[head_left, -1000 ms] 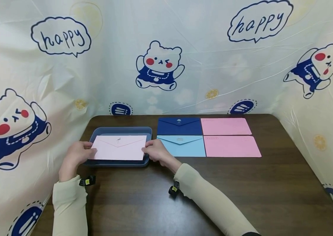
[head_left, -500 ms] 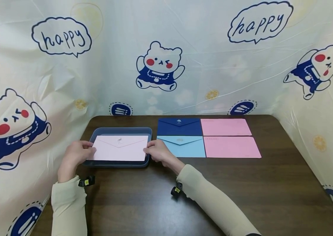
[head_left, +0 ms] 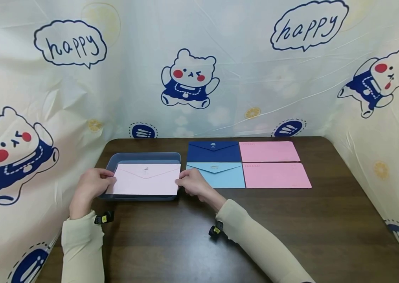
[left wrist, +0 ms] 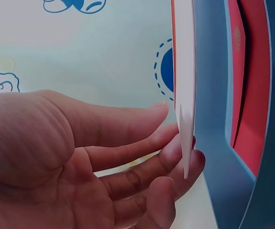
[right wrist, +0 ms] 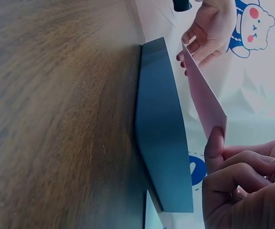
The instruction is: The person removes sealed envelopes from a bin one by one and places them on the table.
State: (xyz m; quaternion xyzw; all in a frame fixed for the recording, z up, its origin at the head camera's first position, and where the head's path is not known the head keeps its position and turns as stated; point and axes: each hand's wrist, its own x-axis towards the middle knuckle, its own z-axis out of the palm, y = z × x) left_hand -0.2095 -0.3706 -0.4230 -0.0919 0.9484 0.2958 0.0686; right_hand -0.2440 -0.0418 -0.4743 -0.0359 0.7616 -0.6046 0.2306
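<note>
A pale pink envelope (head_left: 146,180), flap side up, is held just above the blue tray (head_left: 148,157). My right hand (head_left: 196,184) pinches its right edge between thumb and bent index finger, which shows in the right wrist view. My left hand (head_left: 94,182) is at the left edge. In the left wrist view its fingertips (left wrist: 195,164) reach under the corner of the envelope (left wrist: 185,71), while the thumb (left wrist: 152,119) stands a little apart from it. A red envelope (left wrist: 252,95) lies inside the tray, hidden in the head view.
Right of the tray lie a dark blue envelope (head_left: 214,153), a light blue envelope (head_left: 220,179) and two pink envelopes (head_left: 270,151), side by side on the brown table (head_left: 199,236). A printed cloth (head_left: 241,82) surrounds the table at the back and sides.
The pale pink envelope has shifted slightly to the right and toward the front, together with my right hand. My left hand stays almost in place, and the envelope's left edge has slid toward its fingertips.
</note>
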